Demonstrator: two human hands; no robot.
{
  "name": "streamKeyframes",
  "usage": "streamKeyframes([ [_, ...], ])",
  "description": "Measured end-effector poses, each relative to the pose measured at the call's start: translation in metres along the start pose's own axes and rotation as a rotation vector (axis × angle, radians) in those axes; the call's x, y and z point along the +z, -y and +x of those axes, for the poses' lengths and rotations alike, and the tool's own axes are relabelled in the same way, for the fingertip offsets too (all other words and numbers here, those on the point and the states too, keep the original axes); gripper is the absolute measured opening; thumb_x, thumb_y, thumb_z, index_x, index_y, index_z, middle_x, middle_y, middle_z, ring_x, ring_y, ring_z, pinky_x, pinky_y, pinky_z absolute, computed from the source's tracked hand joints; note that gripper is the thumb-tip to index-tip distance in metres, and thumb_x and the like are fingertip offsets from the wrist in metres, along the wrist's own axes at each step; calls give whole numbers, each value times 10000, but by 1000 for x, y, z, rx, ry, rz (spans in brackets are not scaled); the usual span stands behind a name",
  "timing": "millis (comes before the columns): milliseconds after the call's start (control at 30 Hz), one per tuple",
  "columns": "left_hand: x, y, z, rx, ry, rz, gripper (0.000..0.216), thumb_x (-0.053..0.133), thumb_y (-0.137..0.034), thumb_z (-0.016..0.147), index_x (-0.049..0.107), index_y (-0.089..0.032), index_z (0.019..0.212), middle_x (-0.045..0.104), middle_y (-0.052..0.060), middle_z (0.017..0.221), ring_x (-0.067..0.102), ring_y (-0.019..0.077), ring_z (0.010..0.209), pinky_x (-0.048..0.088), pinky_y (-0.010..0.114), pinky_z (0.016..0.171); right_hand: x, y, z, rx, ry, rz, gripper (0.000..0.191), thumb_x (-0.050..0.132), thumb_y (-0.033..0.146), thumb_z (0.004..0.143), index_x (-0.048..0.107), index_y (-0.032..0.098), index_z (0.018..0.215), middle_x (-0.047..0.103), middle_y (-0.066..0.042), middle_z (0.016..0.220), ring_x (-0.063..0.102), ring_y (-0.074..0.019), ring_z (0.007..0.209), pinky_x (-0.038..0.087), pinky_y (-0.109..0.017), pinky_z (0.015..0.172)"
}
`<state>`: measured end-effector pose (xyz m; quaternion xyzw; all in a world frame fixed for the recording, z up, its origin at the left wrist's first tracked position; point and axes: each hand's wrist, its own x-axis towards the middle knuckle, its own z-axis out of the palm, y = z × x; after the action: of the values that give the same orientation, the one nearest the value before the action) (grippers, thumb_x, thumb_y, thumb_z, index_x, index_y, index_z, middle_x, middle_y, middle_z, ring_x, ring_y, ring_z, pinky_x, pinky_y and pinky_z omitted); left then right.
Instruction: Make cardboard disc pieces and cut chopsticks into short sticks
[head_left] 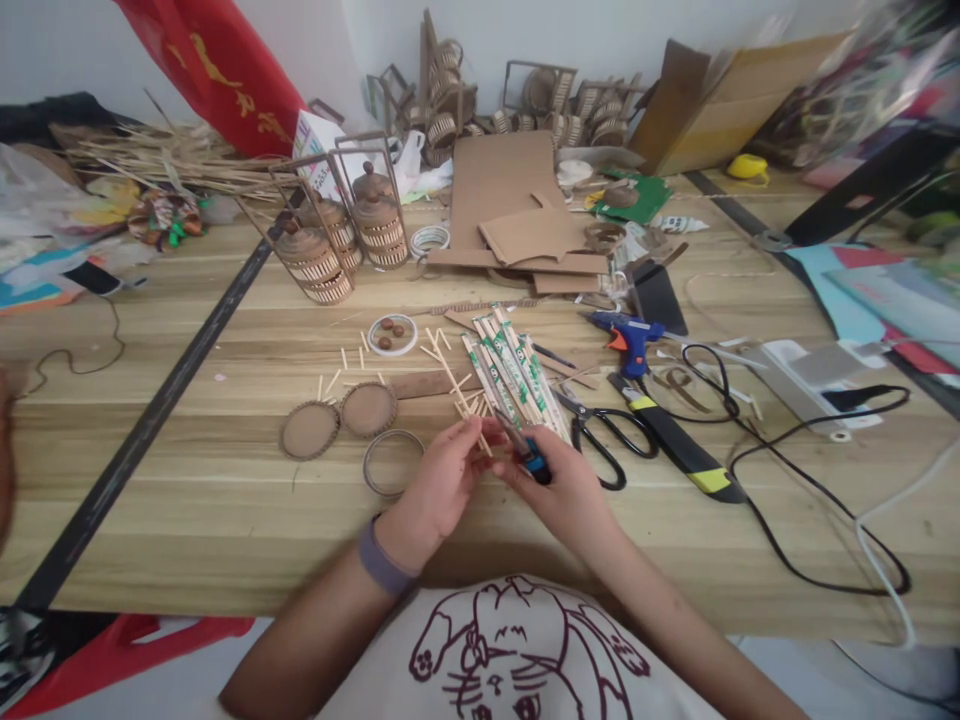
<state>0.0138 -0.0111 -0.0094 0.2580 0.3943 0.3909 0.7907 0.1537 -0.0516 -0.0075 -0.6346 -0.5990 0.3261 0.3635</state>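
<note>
Left of the packets (517, 375), toward the back, framed baskets (311, 265) are stood upright. Nearer, and also left of the packets, two discs (309, 430) are laid side by side, followed by a tape roll (394, 353) (three beads (386, 324) are kept inside it) and a ring (367, 470). At the near end of the packets, a thin stick (485, 443) is pinched between thumb and fingers by the left hand (439, 480). Just in front of the packets, a blue cutter (533, 461) is gripped by the right hand (562, 490), its blade held close to the stick (whether contact is made cannot be told). Right of the packets, scissors (587, 411) are laid close by; farther right, a glue gun (634, 345) and a big knife (679, 440) are seen.
</note>
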Motion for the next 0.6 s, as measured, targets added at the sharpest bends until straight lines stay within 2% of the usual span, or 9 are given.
streamKeyframes([
  [167,8,10,0,-13,38,-77,247,688,-381,759,709,-142,816,721,75,929,635,196,917,484,273,751,8,0,0,-20,15,-2,103,575,318,810,577,215,816,672,-45,829,607,-205,774,458,-305,710],
  [367,13,11,-5,41,47,-63,277,720,-423,721,714,-157,799,731,80,974,617,252,1057,457,386,959,9,2,-1,9,24,-16,133,573,319,796,611,204,852,658,-33,784,592,-197,726,458,-293,675],
  [600,15,17,-5,19,48,-127,393,782,-499,655,730,-144,814,736,97,977,616,268,1066,438,401,993,9,4,-2,69,44,81,238,555,402,820,640,180,839,655,-37,750,595,-194,693,463,-287,653],
])
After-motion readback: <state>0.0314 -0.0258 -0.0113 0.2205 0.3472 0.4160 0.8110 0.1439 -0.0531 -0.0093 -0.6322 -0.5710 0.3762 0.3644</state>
